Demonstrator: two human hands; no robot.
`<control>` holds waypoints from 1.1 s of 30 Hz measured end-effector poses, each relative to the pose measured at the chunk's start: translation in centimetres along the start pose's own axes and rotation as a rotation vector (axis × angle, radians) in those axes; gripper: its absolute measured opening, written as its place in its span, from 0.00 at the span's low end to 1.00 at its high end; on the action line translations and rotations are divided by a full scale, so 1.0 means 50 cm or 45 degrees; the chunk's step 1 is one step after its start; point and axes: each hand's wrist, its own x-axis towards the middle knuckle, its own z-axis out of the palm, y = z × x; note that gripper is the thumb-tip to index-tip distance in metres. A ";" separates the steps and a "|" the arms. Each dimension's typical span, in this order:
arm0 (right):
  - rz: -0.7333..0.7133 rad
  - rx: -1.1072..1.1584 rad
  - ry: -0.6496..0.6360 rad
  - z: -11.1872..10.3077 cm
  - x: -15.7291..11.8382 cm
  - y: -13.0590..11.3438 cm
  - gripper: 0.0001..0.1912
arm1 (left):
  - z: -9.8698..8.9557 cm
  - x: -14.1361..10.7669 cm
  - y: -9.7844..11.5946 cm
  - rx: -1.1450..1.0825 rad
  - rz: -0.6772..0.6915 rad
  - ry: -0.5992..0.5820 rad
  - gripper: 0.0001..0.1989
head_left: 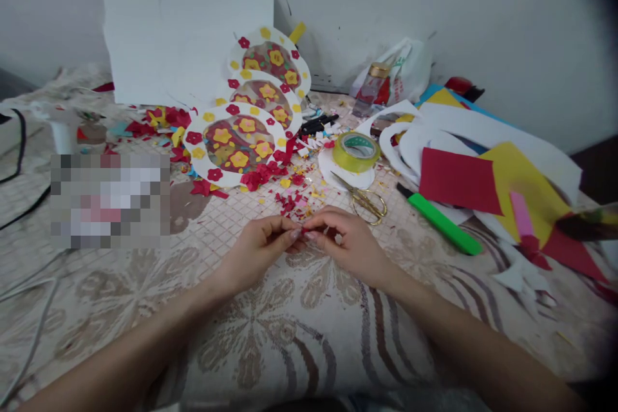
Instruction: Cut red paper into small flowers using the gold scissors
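Note:
My left hand (268, 241) and my right hand (345, 238) meet over the patterned tablecloth, fingertips pinched together. Between them is a tiny red paper piece (304, 230), mostly covered by the fingers, so its shape is hidden. Just beyond the hands lie red and yellow paper scraps (292, 196). Gold-handled scissors (369, 203) rest to the right of my right hand, blades pointing away to the left. Behind the scraps stand three white paper rings with clear middles, the nearest ring (234, 145) decorated with red and yellow paper flowers.
Yellow tape (356, 151) sits on a white paper disc behind the scissors. A green cutter (444, 222) lies right, near red paper (461, 180) and yellow sheets. A bottle (371, 90) and plastic bag (410, 71) stand against the wall. A white glue gun (55, 122) and cables are left.

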 end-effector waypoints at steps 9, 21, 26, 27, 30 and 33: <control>0.089 0.012 0.063 0.000 -0.001 -0.010 0.04 | 0.000 0.003 -0.004 -0.081 -0.016 0.008 0.08; 0.517 0.903 -0.229 -0.005 0.003 0.018 0.08 | -0.009 0.002 -0.005 -0.159 -0.006 -0.135 0.08; 0.572 0.957 -0.273 -0.006 0.002 0.021 0.09 | -0.012 0.004 -0.008 -0.167 -0.017 -0.170 0.08; 0.577 0.949 -0.268 -0.007 0.001 0.021 0.09 | -0.011 0.004 -0.008 -0.170 -0.020 -0.167 0.08; 0.579 0.942 -0.260 -0.008 0.001 0.020 0.10 | -0.010 0.004 -0.007 -0.173 -0.029 -0.167 0.08; 0.572 0.933 -0.268 -0.008 0.002 0.019 0.10 | -0.009 0.003 -0.008 -0.177 -0.040 -0.164 0.08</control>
